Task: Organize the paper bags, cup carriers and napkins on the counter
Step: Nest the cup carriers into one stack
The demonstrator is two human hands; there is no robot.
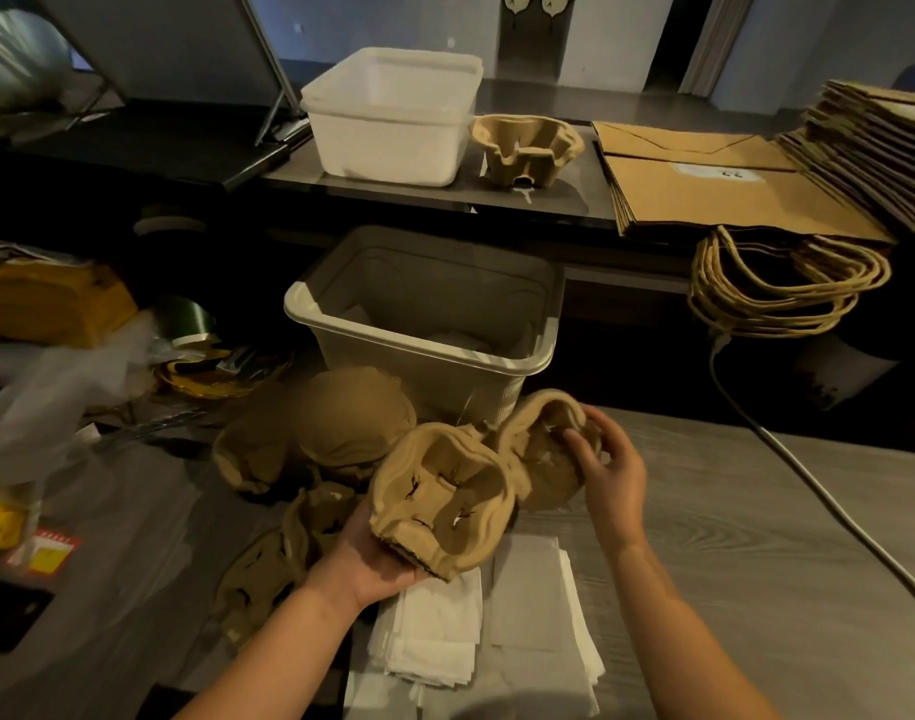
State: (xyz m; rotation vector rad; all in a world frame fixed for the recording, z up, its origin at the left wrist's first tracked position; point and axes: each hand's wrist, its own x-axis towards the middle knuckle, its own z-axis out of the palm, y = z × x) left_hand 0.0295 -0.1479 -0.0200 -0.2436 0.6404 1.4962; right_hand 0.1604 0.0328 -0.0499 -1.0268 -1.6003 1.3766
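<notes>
My left hand [372, 558] holds a small stack of brown pulp cup carriers [442, 504] from below, tilted towards me. My right hand [603, 470] grips another cup carrier [535, 441] just right of it, standing on edge, fingers curled over its rim. More cup carriers [335, 423] lie upside down in a heap to the left, and others [283, 553] lie under my left wrist. White napkins [528, 600] lie in piles on the near counter. A single cup carrier [528, 148] sits on the far shelf beside stacked brown paper bags [725, 189].
A beige plastic bin [541, 356] stands behind the carriers. A white tub [393, 116] sits on the far shelf. Bag handles [777, 293] hang off the shelf at right. A grey cable [808, 470] crosses the right counter. Plastic wrap and clutter [55, 387] fill the left.
</notes>
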